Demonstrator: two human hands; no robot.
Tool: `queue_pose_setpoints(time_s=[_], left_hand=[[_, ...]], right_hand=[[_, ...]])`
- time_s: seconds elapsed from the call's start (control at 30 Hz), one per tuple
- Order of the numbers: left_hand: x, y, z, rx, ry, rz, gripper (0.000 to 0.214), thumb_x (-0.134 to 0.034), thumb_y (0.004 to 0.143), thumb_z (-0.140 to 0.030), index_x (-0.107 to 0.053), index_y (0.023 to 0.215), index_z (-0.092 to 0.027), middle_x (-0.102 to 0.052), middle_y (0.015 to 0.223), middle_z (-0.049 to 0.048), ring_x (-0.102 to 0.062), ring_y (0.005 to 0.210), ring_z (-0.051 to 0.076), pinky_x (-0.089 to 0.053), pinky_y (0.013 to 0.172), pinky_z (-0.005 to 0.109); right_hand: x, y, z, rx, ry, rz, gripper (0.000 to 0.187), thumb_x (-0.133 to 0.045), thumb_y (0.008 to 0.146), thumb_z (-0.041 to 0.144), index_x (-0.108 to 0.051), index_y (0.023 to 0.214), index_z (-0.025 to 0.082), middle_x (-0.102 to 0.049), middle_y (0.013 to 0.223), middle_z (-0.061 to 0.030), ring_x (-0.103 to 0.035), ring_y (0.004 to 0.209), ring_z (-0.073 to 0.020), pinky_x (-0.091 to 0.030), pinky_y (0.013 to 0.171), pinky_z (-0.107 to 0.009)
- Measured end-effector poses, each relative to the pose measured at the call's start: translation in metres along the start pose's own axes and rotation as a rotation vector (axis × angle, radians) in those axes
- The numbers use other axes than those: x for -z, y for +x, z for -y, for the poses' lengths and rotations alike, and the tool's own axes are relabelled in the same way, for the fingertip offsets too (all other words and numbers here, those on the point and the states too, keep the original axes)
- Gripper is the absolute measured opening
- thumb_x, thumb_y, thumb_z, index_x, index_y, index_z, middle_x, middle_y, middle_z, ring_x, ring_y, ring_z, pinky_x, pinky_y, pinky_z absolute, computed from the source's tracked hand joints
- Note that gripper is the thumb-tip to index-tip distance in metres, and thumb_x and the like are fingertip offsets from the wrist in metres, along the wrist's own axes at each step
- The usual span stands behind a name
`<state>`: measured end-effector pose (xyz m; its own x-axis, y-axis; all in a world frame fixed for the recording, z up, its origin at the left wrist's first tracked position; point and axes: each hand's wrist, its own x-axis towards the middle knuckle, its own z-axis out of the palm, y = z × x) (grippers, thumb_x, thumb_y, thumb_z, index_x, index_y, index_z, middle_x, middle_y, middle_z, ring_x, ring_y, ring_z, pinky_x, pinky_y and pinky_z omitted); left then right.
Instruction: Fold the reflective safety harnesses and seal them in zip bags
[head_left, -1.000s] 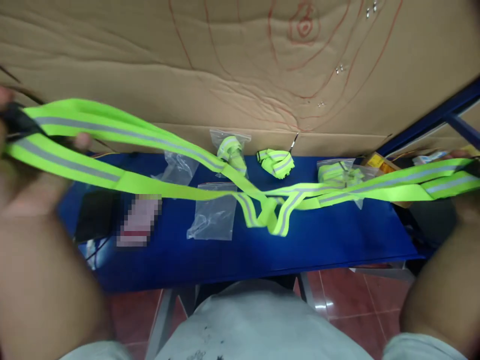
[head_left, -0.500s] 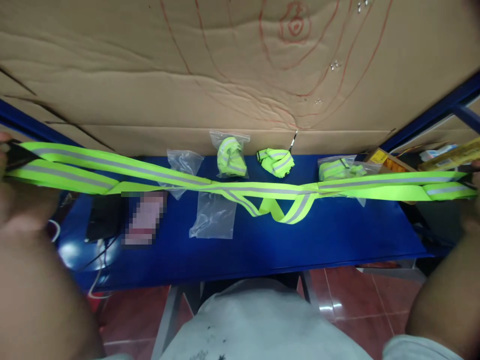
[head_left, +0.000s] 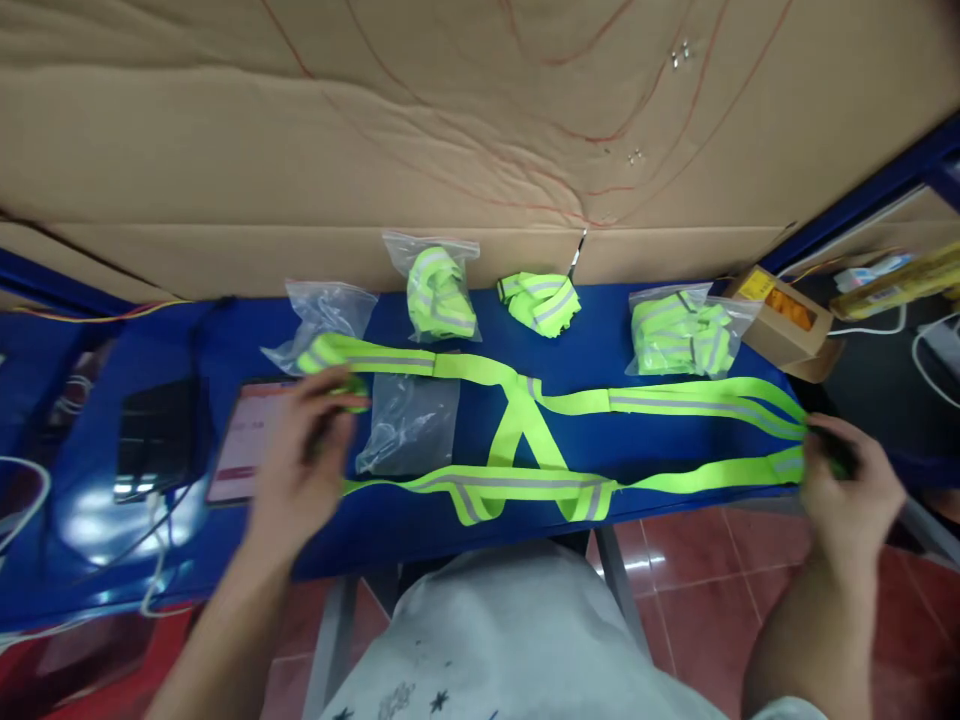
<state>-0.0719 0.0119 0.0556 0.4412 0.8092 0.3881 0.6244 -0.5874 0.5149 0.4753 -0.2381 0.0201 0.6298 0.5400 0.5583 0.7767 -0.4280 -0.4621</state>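
A neon yellow reflective strap harness (head_left: 525, 440) lies spread out across the blue table (head_left: 660, 450). My left hand (head_left: 304, 455) pinches its left end, over an empty clear bag (head_left: 409, 425). My right hand (head_left: 851, 490) grips the right end at the table's right edge. Both hands are closed on the strap. The grey reflective stripes face up along the bands.
Along the cardboard wall (head_left: 450, 130) stand a bagged folded harness (head_left: 436, 290), a loose folded one (head_left: 541, 300), another bagged one (head_left: 686, 335) and an empty bag (head_left: 326, 310). A phone (head_left: 240, 440) and a black device (head_left: 154, 435) lie left. A small cardboard box (head_left: 784, 325) sits right.
The harness was held stretched in the air between my hands. Now both hands have come down and inward, and the harness lies flat on the table.
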Motion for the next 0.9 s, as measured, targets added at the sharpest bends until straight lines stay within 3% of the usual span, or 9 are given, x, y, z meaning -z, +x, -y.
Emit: queue_pose_setpoints(time_s=[0.1, 0.17, 0.27, 0.33, 0.43, 0.6, 0.73, 0.8, 0.9], left_hand=[[-0.063, 0.018, -0.018, -0.308, -0.019, 0.4, 0.035, -0.043, 0.102, -0.009, -0.065, 0.127, -0.021, -0.045, 0.165, 0.0101, -0.044, 0.152, 0.027, -0.046, 0.121, 0.048], [-0.089, 0.029, -0.031, -0.453, 0.076, 0.525, 0.041, -0.044, 0.102, -0.008, -0.065, 0.134, -0.021, -0.042, 0.168, 0.0086, -0.042, 0.153, 0.029, -0.046, 0.121, 0.051], [-0.106, 0.039, -0.043, -0.551, 0.231, 0.594, 0.048, -0.045, 0.102, -0.01, -0.062, 0.144, -0.028, -0.041, 0.169, 0.005, -0.052, 0.145, 0.032, -0.051, 0.111, 0.055], [-0.108, 0.039, -0.047, -0.545, 0.316, 0.602, 0.055, -0.045, 0.1, -0.007, -0.061, 0.147, -0.032, -0.04, 0.17, 0.0039, -0.056, 0.139, 0.034, -0.053, 0.106, 0.056], [-0.106, 0.034, -0.049, -0.482, 0.389, 0.601, 0.065, -0.046, 0.094, 0.0, -0.06, 0.149, -0.033, -0.043, 0.168, 0.0057, -0.057, 0.137, 0.038, -0.054, 0.102, 0.058], [-0.095, 0.021, -0.047, -0.405, 0.438, 0.57, 0.071, -0.047, 0.09, 0.003, -0.059, 0.151, -0.032, -0.051, 0.163, 0.0077, -0.057, 0.136, 0.038, -0.054, 0.102, 0.057], [-0.088, 0.013, -0.046, -0.369, 0.446, 0.559, 0.071, -0.051, 0.086, 0.003, -0.061, 0.148, -0.03, -0.054, 0.16, 0.0082, -0.058, 0.134, 0.039, -0.053, 0.101, 0.056], [-0.086, 0.011, -0.047, -0.364, 0.442, 0.555, 0.067, -0.052, 0.085, 0.002, -0.064, 0.145, -0.027, -0.056, 0.158, 0.0103, -0.058, 0.133, 0.039, -0.053, 0.101, 0.056], [-0.087, 0.01, -0.048, -0.35, 0.43, 0.555, 0.058, -0.051, 0.087, 0.001, -0.07, 0.136, -0.024, -0.061, 0.151, 0.0129, -0.059, 0.132, 0.041, -0.055, 0.099, 0.057]], right_hand=[[-0.013, -0.006, 0.021, 0.42, -0.217, 0.368, 0.033, -0.057, 0.097, 0.024, -0.076, 0.124, 0.021, -0.07, 0.138, -0.0138, -0.07, 0.12, -0.0329, -0.057, 0.103, -0.048], [-0.025, -0.006, 0.028, 0.527, -0.253, 0.532, 0.043, -0.054, 0.099, 0.021, -0.068, 0.14, 0.026, -0.066, 0.146, -0.0095, -0.069, 0.121, -0.0308, -0.058, 0.103, -0.046], [-0.041, -0.001, 0.031, 0.593, -0.327, 0.65, 0.051, -0.049, 0.104, 0.026, -0.054, 0.155, 0.026, -0.066, 0.146, -0.0082, -0.069, 0.122, -0.0291, -0.057, 0.103, -0.044], [-0.046, 0.007, 0.031, 0.594, -0.418, 0.69, 0.051, -0.048, 0.106, 0.034, -0.053, 0.155, 0.02, -0.069, 0.14, -0.0117, -0.07, 0.119, -0.0299, -0.059, 0.094, -0.041], [-0.046, 0.021, 0.036, 0.577, -0.505, 0.739, 0.046, -0.05, 0.106, 0.039, -0.063, 0.143, 0.015, -0.075, 0.122, -0.0162, -0.073, 0.101, -0.0314, -0.055, 0.075, -0.038], [-0.041, 0.042, 0.046, 0.607, -0.472, 0.898, 0.034, -0.047, 0.104, 0.025, -0.077, 0.108, 0.01, -0.075, 0.1, -0.0204, -0.071, 0.094, -0.0316, -0.047, 0.074, -0.036], [-0.028, 0.068, 0.039, 0.548, -0.348, 1.118, 0.028, -0.059, 0.101, 0.031, -0.08, 0.109, 0.015, -0.078, 0.103, -0.0123, -0.072, 0.087, -0.0219, -0.048, 0.071, -0.027], [-0.023, 0.087, 0.031, 0.449, -0.249, 1.301, 0.033, -0.058, 0.102, 0.04, -0.082, 0.104, 0.017, -0.078, 0.09, -0.0048, -0.071, 0.077, -0.0154, -0.048, 0.068, -0.022], [-0.024, 0.116, 0.019, 0.123, -0.115, 1.513, 0.045, -0.061, 0.098, 0.05, -0.083, 0.093, 0.012, -0.074, 0.076, -0.0044, -0.067, 0.066, -0.0126, -0.047, 0.059, -0.02]])
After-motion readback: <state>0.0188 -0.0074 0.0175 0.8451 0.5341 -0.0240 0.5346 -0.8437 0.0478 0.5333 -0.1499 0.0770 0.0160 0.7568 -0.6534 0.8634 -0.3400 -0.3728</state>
